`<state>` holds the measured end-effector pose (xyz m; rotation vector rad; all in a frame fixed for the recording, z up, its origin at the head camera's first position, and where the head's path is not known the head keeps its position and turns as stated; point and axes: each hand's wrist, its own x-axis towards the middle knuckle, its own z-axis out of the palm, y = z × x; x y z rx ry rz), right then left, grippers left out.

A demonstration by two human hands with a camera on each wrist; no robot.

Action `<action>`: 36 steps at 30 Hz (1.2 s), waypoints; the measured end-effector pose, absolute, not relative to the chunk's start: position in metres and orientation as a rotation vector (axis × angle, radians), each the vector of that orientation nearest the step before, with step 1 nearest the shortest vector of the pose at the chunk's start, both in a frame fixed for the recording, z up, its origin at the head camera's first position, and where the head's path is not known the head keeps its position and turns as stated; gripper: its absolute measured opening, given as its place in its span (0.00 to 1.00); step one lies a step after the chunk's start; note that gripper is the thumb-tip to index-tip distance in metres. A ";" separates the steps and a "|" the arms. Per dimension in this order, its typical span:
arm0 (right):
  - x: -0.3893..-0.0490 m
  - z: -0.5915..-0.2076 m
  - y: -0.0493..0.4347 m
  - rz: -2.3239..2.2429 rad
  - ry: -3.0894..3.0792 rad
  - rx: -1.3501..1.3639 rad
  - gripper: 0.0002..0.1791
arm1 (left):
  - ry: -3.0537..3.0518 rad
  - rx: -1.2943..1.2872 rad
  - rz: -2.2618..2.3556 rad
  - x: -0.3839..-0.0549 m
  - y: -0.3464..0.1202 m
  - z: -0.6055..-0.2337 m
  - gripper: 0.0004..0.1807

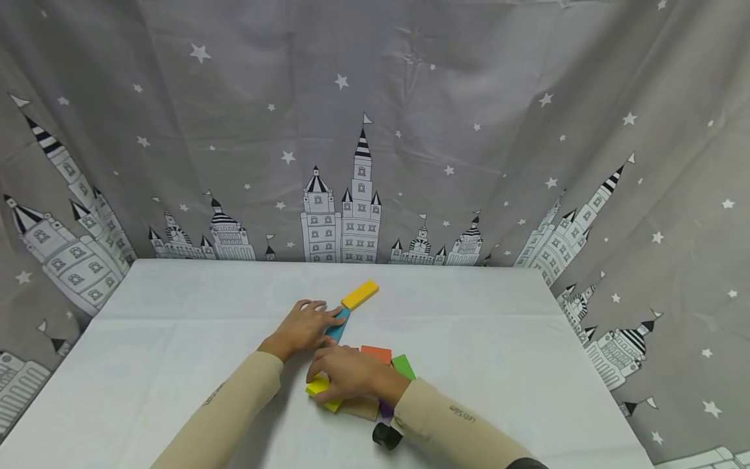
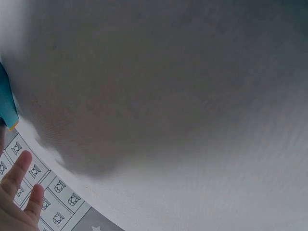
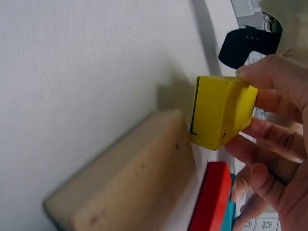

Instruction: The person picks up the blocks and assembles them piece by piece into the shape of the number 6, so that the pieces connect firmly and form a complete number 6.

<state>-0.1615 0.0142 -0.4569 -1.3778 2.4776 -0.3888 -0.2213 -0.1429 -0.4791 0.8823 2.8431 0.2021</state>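
My left hand (image 1: 301, 329) is at the middle of the table, with thumb and fingertips on a long blue block (image 1: 338, 327); its other fingers extend loosely in the left wrist view, where the blue block (image 2: 6, 98) shows at the left edge. An orange-yellow block (image 1: 360, 295) lies at an angle, its near end against the blue one's far end. Nearer the front, my right hand (image 1: 354, 372) pinches a bright yellow block (image 3: 224, 111) between thumb and fingers. Below that hand lies a plain wooden block (image 1: 360, 408), partly covered.
An orange-red block (image 1: 376, 354), a green block (image 1: 403, 366) and a purple block (image 1: 385, 410) cluster around the right hand and wrist, partly hidden. A black device (image 1: 387, 436) sits by the right wrist. Behind the white table (image 1: 193, 312) hangs a grey curtain (image 1: 252, 130) with printed castles.
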 end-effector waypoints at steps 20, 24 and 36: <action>-0.152 -0.474 0.007 -0.296 2.578 -1.276 0.16 | 2.863 0.898 0.217 -0.223 -0.143 -0.484 0.33; -0.153 -0.475 0.009 -0.316 2.580 -1.264 0.16 | 2.868 0.914 0.213 -0.223 -0.144 -0.485 0.32; -0.152 -0.475 0.010 -0.345 2.573 -1.250 0.17 | 2.867 0.909 0.225 -0.223 -0.144 -0.485 0.32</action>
